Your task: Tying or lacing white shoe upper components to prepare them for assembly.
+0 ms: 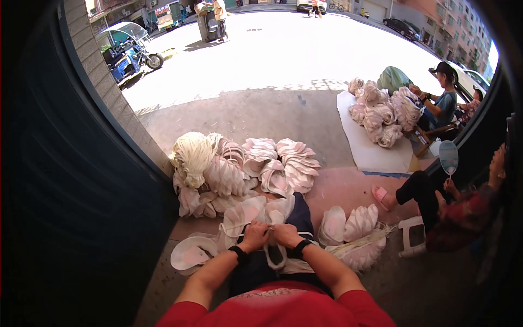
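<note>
My left hand (255,236) and my right hand (287,235) are close together over my lap. Both are closed, with fingertips pinched on a narrow white strap (271,229). Part of a white loop (277,265) hangs below them between my wrists. A curved white-and-pink fabric piece (243,213) lies just beyond my left hand, over my dark trousers (300,213). Another rounded piece (188,254) with a pale brim rests to the left of my left forearm. The fingers hide the exact spot where the strap is gripped.
Stacked pink-and-white bundles (224,177) and a cream strap bundle (193,158) lie ahead. More bundles (359,224) sit to my right. A seated person holds a fan (449,157) near a white stool (412,237). Another person (445,98) sits by a heap (378,111).
</note>
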`<state>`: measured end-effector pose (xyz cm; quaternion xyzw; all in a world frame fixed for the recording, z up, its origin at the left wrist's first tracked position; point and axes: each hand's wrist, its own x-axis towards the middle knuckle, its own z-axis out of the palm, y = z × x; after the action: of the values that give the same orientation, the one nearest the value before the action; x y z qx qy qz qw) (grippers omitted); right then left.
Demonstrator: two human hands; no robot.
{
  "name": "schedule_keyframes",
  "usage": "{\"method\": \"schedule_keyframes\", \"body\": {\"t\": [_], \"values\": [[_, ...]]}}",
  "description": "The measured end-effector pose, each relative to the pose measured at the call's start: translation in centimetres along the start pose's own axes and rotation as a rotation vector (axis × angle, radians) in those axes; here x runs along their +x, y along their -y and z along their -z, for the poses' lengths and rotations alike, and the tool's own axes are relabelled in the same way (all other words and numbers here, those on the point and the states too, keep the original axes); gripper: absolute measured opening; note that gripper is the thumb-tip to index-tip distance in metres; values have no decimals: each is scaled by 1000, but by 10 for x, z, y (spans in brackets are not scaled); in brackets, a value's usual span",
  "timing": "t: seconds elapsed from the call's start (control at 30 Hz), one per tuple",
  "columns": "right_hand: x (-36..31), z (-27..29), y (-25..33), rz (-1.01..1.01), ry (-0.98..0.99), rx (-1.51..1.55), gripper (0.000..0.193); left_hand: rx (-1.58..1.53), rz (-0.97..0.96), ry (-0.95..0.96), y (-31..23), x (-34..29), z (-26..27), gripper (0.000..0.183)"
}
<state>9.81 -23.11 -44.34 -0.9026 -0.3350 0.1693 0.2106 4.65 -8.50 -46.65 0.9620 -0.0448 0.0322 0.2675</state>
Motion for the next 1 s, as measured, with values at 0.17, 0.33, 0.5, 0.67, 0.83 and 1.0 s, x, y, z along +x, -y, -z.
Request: {"method": "schedule_keyframes", "body": {"t": [0.17, 0.33, 0.5, 0.67, 0.83, 1.0], "values": [[-79, 28, -24, 184, 435, -33, 24, -12, -12, -5, 1, -5, -1, 37], [-127, 79, -48, 96, 314, 334, 29, 167, -375, -115, -75, -21, 34, 35], [-100, 78, -19, -248, 258, 1062, 21, -134, -396, -98, -83, -6, 15, 15], [-76, 58, -23, -571, 138, 1390, 41, -493, -16, -148, -70, -2, 20, 21], [-53, 47, -15, -432, 60, 1622, 24, -628, -76, -101, -123, -24, 43, 16], [-55, 34, 4, -257, -68, 1539, 21, -900, 379, -45, -101, -22, 52, 18]]}}
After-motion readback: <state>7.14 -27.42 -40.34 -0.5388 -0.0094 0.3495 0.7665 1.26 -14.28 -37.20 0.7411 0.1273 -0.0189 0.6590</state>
